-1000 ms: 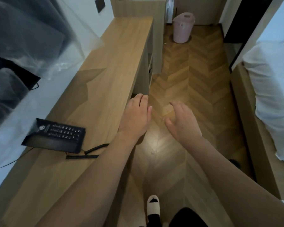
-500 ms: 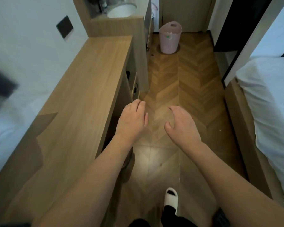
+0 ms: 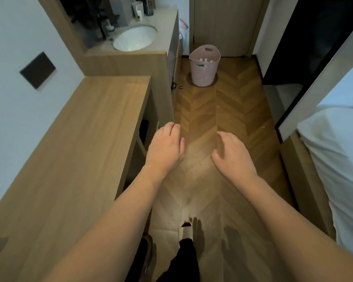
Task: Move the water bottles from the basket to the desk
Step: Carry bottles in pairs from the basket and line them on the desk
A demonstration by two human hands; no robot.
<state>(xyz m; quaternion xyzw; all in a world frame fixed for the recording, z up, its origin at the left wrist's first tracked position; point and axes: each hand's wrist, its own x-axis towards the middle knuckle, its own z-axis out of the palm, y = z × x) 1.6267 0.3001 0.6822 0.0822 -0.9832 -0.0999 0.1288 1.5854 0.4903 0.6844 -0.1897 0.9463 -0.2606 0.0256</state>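
Note:
A pink plastic basket (image 3: 204,75) stands on the wooden floor at the far end of the passage, in front of a door. White caps of water bottles (image 3: 205,60) show just inside its rim. The long wooden desk (image 3: 75,151) runs along the left wall. My left hand (image 3: 166,147) hovers beside the desk's right edge, fingers loosely curled, holding nothing. My right hand (image 3: 231,153) is held out over the floor with fingers apart, also holding nothing. Both hands are well short of the basket.
A counter with a white sink (image 3: 135,38) and toiletries sits beyond the desk. A bed with white bedding (image 3: 334,159) lines the right side. A dark doorway (image 3: 306,43) opens at the right. My slippered foot (image 3: 186,231) is on the herringbone floor.
I have walked forward along the passage. The basket is nearer and larger, the telephone on the desk has dropped out of view, and the sink counter has come into sight. Both hands keep their pose.

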